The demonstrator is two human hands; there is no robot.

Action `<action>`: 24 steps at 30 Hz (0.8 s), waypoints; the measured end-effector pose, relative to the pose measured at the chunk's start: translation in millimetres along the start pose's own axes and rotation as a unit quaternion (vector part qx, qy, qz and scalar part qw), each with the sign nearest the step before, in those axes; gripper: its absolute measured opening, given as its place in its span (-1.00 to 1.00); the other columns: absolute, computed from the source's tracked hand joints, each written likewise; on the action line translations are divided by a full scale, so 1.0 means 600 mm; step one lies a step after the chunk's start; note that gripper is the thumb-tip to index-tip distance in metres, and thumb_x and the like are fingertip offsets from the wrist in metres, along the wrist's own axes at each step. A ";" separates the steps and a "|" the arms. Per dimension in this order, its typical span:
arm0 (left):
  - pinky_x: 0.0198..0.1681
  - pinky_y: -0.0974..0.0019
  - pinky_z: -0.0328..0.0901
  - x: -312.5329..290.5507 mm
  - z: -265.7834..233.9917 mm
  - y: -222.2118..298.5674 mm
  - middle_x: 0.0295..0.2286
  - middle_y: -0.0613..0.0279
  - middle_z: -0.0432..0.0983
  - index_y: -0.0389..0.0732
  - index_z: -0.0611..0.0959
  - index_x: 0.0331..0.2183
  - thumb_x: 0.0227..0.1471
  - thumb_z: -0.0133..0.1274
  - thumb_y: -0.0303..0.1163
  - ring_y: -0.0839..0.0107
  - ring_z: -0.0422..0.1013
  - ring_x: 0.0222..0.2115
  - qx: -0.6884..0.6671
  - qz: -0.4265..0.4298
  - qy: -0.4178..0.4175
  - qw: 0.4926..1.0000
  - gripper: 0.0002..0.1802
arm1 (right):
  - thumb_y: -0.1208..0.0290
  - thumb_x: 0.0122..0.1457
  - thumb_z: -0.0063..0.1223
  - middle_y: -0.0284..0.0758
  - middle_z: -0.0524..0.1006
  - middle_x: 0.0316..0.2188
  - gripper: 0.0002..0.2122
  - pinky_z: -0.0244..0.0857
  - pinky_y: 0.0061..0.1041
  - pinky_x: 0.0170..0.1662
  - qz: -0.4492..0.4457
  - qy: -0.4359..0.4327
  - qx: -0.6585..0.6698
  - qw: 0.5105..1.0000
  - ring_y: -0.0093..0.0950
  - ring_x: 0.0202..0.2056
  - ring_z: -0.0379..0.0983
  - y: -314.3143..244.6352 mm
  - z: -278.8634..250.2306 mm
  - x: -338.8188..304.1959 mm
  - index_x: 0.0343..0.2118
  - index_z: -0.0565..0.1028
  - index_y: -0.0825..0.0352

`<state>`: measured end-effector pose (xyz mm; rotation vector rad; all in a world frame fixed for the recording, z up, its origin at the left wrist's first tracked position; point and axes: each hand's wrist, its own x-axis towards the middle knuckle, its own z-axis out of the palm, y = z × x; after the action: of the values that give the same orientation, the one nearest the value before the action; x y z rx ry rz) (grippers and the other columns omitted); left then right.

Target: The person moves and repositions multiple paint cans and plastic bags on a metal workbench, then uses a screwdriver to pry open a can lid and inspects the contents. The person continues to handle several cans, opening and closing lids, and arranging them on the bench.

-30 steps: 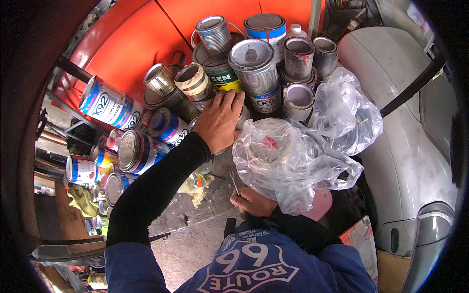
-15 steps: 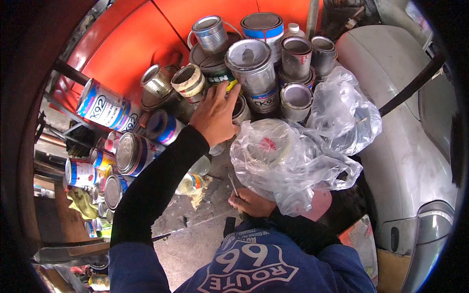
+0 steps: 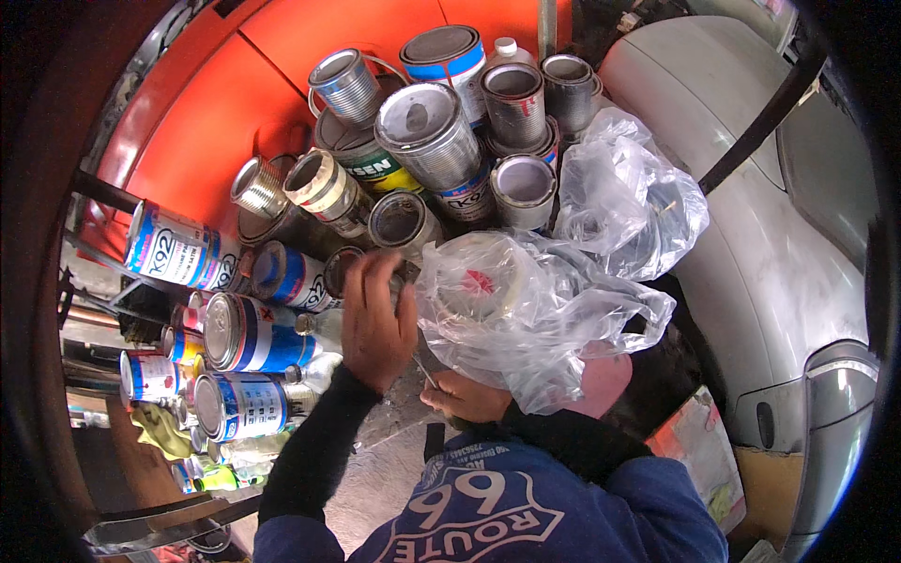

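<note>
My left hand point(image 3: 375, 324) is stretched out with its fingers apart, over the near side of the paint cans. Its fingertips are beside a small open can point(image 3: 340, 269), partly hidden by the hand; I cannot tell whether they touch it. Closer to my body, my right hand point(image 3: 469, 396) is closed around a thin metal rod point(image 3: 427, 373), whose tip points up and left. Just beyond the right hand lies a clear plastic bag point(image 3: 535, 319) with a round, pale thing showing through it. An open, used metal can point(image 3: 402, 223) stands beyond the left hand.
Stacked cans, including a large grey-topped can point(image 3: 422, 122), fill the back. Labelled cans point(image 3: 239, 405) and a glass bottle point(image 3: 324, 324) lie at left. Another plastic bag point(image 3: 629, 202) sits at right, beside a grey car panel point(image 3: 741, 206). An orange panel point(image 3: 338, 28) stands behind.
My left hand has drawn back toward me from the cans in the middle. The right hand keeps the rod. The view has shifted, so the cans appear further left.
</note>
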<state>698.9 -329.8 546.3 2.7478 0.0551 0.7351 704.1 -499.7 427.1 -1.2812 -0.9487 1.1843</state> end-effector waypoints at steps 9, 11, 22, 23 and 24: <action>0.05 0.23 0.35 -0.011 0.014 -0.056 -0.05 0.02 0.53 -0.32 0.45 0.13 0.38 -0.07 -0.12 0.24 0.48 -0.05 -0.347 -0.170 -0.355 0.851 -0.50 | 0.09 0.44 -0.17 -0.24 0.43 -0.55 -0.62 0.29 -0.30 -0.25 -0.054 -0.050 -0.159 0.985 -0.32 -0.43 0.40 0.013 -0.015 -0.008 -0.34 0.45 0.34; 0.06 0.25 0.34 -0.030 0.026 -0.060 -0.03 0.11 0.53 -0.32 0.47 0.13 0.39 -0.10 -0.05 0.27 0.46 -0.02 -0.447 -0.186 -0.325 0.812 -0.45 | 0.12 0.44 -0.18 -0.25 0.44 -0.53 -0.64 0.31 -0.32 -0.23 -0.085 -0.051 -0.129 0.987 -0.33 -0.42 0.41 0.026 -0.013 -0.012 -0.31 0.45 0.34; 0.21 -0.01 0.20 -0.058 0.209 -0.124 0.07 -0.14 0.39 -0.23 0.49 0.13 0.13 0.03 -0.38 -0.13 0.31 0.10 -0.217 0.011 -0.082 0.973 -0.49 | 0.31 0.44 -0.17 -0.28 0.47 -0.24 -0.77 0.35 -0.47 -0.15 -0.134 0.041 -0.034 0.990 -0.50 -0.29 0.46 0.040 -0.006 -0.018 -0.11 0.43 0.39; 0.22 -0.01 0.19 -0.048 0.219 -0.133 0.08 -0.16 0.37 -0.23 0.49 0.14 0.13 0.04 -0.36 -0.14 0.29 0.12 -0.238 -0.043 -0.117 0.963 -0.48 | 0.32 0.44 -0.17 -0.28 0.47 -0.25 -0.77 0.35 -0.47 -0.15 -0.126 0.049 -0.035 0.990 -0.50 -0.29 0.46 0.036 -0.006 -0.019 -0.11 0.43 0.39; 0.22 -0.01 0.18 -0.036 0.228 -0.141 0.09 -0.18 0.36 -0.22 0.48 0.14 0.13 0.04 -0.35 -0.15 0.27 0.13 -0.258 -0.097 -0.151 0.949 -0.47 | 0.32 0.44 -0.17 -0.28 0.48 -0.25 -0.78 0.35 -0.47 -0.15 -0.131 0.059 -0.040 0.989 -0.50 -0.29 0.46 0.033 -0.007 -0.020 -0.11 0.44 0.39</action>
<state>750.9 -288.7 398.5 2.2749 0.0578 0.2244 703.5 -514.1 408.4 -1.2317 -1.0491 0.8653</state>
